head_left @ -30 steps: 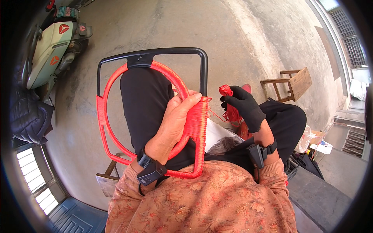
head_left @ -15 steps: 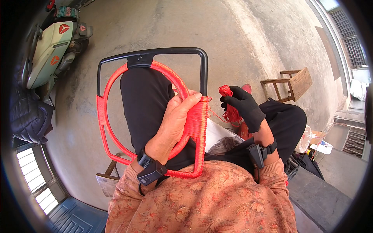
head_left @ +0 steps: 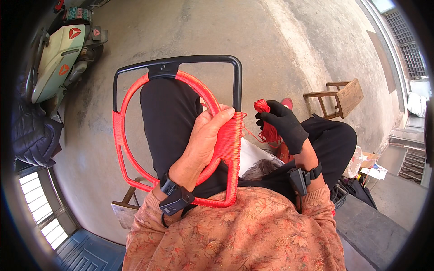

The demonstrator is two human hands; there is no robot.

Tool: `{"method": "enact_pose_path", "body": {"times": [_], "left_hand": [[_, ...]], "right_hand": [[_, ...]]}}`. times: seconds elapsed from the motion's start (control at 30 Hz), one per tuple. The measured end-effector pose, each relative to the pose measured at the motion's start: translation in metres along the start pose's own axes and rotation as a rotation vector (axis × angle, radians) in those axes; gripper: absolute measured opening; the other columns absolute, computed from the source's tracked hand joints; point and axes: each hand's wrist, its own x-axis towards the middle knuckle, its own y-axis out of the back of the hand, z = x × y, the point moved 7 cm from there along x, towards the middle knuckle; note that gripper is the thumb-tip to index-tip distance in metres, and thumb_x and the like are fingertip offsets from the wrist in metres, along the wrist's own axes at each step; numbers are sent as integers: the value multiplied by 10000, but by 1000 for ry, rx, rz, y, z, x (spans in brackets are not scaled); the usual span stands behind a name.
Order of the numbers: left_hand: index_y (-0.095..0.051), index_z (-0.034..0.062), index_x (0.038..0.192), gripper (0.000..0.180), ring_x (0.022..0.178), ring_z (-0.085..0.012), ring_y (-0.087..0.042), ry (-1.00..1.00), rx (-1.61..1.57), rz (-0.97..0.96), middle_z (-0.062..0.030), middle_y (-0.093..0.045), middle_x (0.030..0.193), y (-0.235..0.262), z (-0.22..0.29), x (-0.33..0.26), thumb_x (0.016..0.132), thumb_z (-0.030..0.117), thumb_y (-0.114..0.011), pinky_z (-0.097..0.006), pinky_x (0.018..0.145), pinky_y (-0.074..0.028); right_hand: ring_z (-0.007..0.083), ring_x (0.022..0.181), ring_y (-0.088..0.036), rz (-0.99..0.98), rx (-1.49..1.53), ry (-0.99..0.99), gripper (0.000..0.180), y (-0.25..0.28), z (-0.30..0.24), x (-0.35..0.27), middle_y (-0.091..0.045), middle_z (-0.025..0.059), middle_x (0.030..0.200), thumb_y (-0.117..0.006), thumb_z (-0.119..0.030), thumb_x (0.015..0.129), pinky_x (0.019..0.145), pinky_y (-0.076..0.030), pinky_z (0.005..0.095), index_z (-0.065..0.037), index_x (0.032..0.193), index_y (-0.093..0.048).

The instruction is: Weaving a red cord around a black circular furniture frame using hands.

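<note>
A black metal frame (head_left: 194,59), rectangular with a ring inside it, rests over my left thigh. Red cord wraps the ring and the frame's lower part, and a dense red winding (head_left: 229,137) joins ring and frame on the right side. My bare left hand (head_left: 205,135) grips the frame at this winding, thumb on top near its upper end. In a black glove, my right hand (head_left: 285,126) holds a bundle of red cord (head_left: 270,133) to the right of the frame. A thin strand runs between the winding and the bundle. The left fingertips are hidden behind the frame.
A wooden stool (head_left: 341,99) lies on its side on the concrete floor at the right. At the far left stands a scooter (head_left: 61,63), with a dark padded jacket (head_left: 36,133) nearer me. A grey bench (head_left: 375,230) and small items are at the lower right.
</note>
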Motion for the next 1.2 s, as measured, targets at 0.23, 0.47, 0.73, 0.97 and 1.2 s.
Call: {"method": "enact_pose_path", "body": {"times": [0.23, 0.47, 0.73, 0.97, 1.2], "left_hand": [[-577, 37, 990, 181, 674, -155, -644, -4, -9, -13, -75, -651, 833, 1, -1, 1, 947, 209, -609, -283, 601, -540], [-575, 39, 1004, 141, 705, -156, -652, -43, -40, 25, -84, -667, 859, 2, 0, 0, 943, 161, -612, -283, 630, -543], [-585, 40, 965, 121, 699, -151, -652, -64, 4, -48, -82, -668, 845, -2, 3, 0, 947, 158, -608, -274, 615, -536], [-569, 10, 1069, 163, 708, -144, -650, -86, 52, 32, -83, -658, 869, -3, 1, -1, 944, 111, -593, -280, 630, -545], [-449, -19, 1254, 343, 884, -140, -637, -356, 84, 100, -111, -637, 1021, -5, 16, -2, 925, 17, -539, -282, 776, -534]], "right_hand": [[187, 877, -663, 14, -23, -12, 368, -2, -3, -1, -665, 129, 1011, -607, -97, 926, 779, -533, 302, 30, 1259, -515], [179, 796, -655, 167, 325, -17, 394, 9, -14, -10, -656, 105, 1003, -606, -212, 935, 713, -543, 313, -9, 1262, -520], [198, 868, -650, 148, 413, 83, 454, 13, -27, -10, -641, 135, 1070, -615, -185, 913, 750, -544, 329, -12, 1312, -486], [185, 922, -662, 441, -389, 617, 358, -3, -105, -18, -680, 96, 1033, -643, -40, 837, 766, -514, 297, -52, 1194, -622], [262, 1115, -593, 285, -1393, 1063, 245, -94, -143, -23, -645, 71, 1068, -655, -47, 718, 998, -450, 405, -92, 958, -640]]}}
